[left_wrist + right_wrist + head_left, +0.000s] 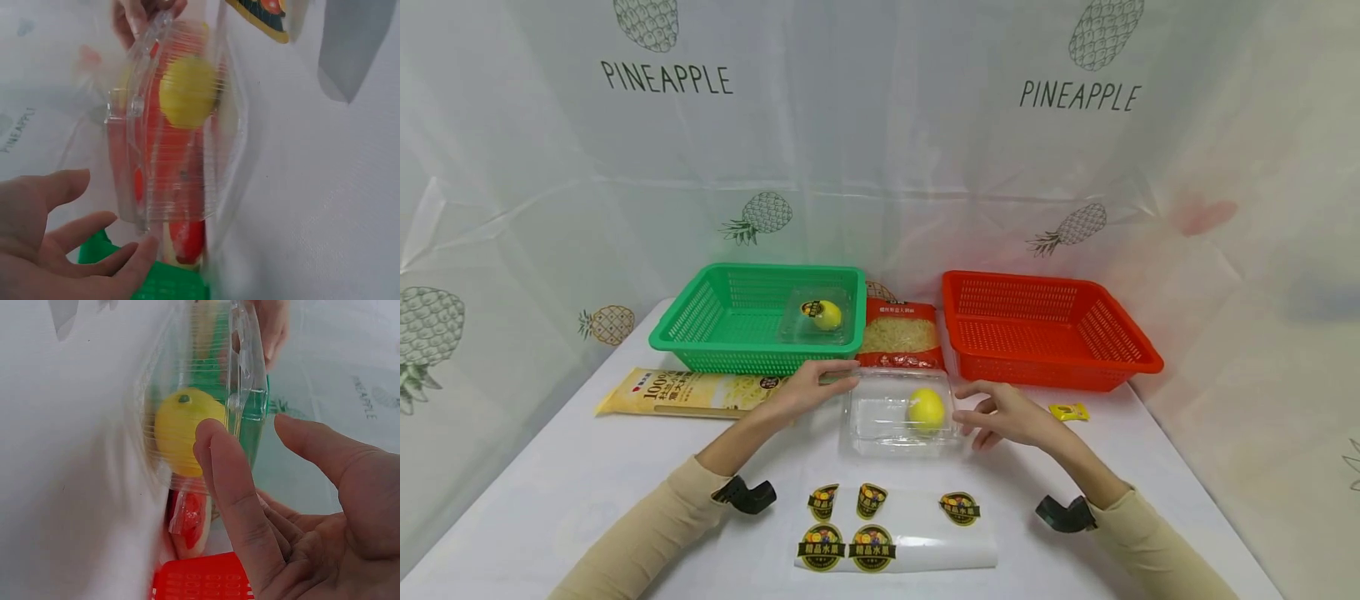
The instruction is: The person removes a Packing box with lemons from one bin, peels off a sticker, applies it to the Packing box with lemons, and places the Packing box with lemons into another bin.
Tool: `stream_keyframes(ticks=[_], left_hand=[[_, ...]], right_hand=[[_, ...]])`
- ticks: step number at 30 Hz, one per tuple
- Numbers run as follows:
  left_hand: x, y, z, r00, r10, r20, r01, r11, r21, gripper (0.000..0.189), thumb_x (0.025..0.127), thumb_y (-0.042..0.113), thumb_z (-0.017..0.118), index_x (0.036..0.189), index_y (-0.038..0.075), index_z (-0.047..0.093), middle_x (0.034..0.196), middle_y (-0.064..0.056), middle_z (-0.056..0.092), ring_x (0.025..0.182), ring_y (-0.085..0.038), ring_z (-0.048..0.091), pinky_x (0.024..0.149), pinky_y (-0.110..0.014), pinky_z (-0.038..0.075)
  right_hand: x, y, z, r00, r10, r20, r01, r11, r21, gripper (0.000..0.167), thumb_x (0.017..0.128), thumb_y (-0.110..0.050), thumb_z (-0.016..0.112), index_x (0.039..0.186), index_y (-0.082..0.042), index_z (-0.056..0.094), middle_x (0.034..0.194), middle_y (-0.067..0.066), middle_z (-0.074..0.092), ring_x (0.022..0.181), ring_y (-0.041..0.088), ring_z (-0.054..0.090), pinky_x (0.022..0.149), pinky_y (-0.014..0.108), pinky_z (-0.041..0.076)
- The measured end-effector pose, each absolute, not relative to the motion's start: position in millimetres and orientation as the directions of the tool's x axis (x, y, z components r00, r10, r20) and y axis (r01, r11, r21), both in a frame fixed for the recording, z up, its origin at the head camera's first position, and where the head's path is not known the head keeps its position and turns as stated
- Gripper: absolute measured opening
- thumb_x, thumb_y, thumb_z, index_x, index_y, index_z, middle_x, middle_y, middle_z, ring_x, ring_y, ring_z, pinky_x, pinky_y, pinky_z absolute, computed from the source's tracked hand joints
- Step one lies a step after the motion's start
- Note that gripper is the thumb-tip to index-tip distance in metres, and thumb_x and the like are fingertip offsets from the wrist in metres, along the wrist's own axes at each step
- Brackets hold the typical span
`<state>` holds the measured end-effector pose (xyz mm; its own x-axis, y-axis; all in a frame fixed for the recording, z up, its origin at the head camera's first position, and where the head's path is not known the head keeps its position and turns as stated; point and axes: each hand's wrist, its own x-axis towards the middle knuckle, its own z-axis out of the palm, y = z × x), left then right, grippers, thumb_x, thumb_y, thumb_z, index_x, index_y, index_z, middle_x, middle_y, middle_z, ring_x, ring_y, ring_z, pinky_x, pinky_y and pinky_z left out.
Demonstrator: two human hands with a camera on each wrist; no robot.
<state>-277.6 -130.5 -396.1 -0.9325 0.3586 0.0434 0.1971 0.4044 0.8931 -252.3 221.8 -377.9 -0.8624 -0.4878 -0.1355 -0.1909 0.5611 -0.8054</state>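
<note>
A clear plastic clamshell box [880, 421] with a yellow lemon-like fruit [927, 409] inside stands on the white table; its lid looks closed. My left hand [811, 390] is at the box's left side, fingers spread and loosely bent, with nothing gripped. On the other side, my right hand [1006, 414] has its thumb and fingers apart near the box's right edge. In the right wrist view an index finger [228, 481] overlaps the box wall; whether it touches is unclear. Below the box lies a sheet of round fruit stickers [943, 554], with several black-and-gold stickers on it.
A green basket [752, 361] at back left holds another clear box with a yellow fruit and sticker. At back right is a red basket [1037, 371]. Between them lies a red pasta bag [900, 333]. A yellow pasta bag [688, 393] and a small yellow packet [1068, 412] lie nearby.
</note>
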Motion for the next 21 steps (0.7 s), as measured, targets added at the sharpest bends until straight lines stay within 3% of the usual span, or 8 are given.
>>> stream_keyframes(ticks=[5, 11, 21], left_hand=[[-267, -135, -391, -0.920, 0.350, 0.174, 0.326, 0.441, 0.836, 0.039, 0.096, 0.029, 0.063, 0.129, 0.008, 0.064, 0.139, -0.011, 0.056, 0.133, -0.031, 0.049, 0.105, -0.046, 0.048], [-247, -135, -384, -0.896, 0.370, 0.246, 0.400, 0.430, 0.809, 0.030, 0.096, 0.032, 0.064, 0.117, 0.011, 0.069, 0.119, -0.005, 0.067, 0.111, -0.023, 0.063, 0.094, -0.038, 0.055], [-219, -118, -380, -0.779, 0.522, 0.348, 0.576, 0.377, 0.725, 0.015, 0.095, 0.028, 0.066, 0.106, 0.019, 0.071, 0.104, 0.003, 0.069, 0.095, -0.010, 0.064, 0.083, -0.028, 0.057]], right_hand=[[-248, 227, -378, -0.861, -0.490, -0.138, -0.196, 0.569, -0.799, 0.044, 0.091, -0.029, 0.070, 0.120, 0.001, 0.057, 0.082, 0.017, 0.069, 0.065, 0.026, 0.071, 0.061, 0.038, 0.060], [-239, 231, -373, -0.827, -0.548, -0.125, -0.270, 0.582, -0.767, 0.026, 0.091, -0.025, 0.070, 0.099, -0.001, 0.064, 0.075, 0.013, 0.068, 0.064, 0.024, 0.068, 0.059, 0.035, 0.060], [-226, 231, -370, -0.758, -0.636, -0.144, -0.377, 0.608, -0.699, 0.019, 0.090, -0.024, 0.072, 0.099, -0.007, 0.072, 0.084, 0.013, 0.071, 0.065, 0.019, 0.066, 0.060, 0.030, 0.059]])
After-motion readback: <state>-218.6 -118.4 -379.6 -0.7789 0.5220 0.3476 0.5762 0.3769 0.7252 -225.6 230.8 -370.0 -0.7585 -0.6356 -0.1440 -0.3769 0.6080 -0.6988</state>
